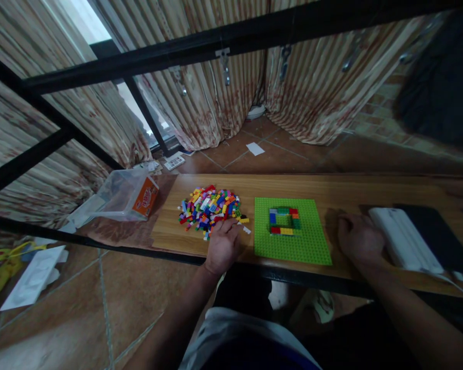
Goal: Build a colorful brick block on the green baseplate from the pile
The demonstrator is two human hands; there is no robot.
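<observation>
A heap of small toy bricks [206,205] in many colours lies on the wooden board. My left hand [224,244] is at the heap's near right edge, back of the hand up, fingers bent together and tips among the bricks; what they hold, if anything, is hidden. Right of the heap lies a green studded baseplate [316,246]. On it stands a square ring of bricks [281,231] in red, yellow, green, blue, orange and grey, with an open middle. My right hand [358,236] rests curled on the board, right of the baseplate and apart from it.
A clear plastic tub [119,192] with an orange label lies left of the heap. White and dark flat devices [407,239] with a cable lie beyond my right hand. A black metal bar [200,43] crosses above the board. Curtains [200,108] hang behind.
</observation>
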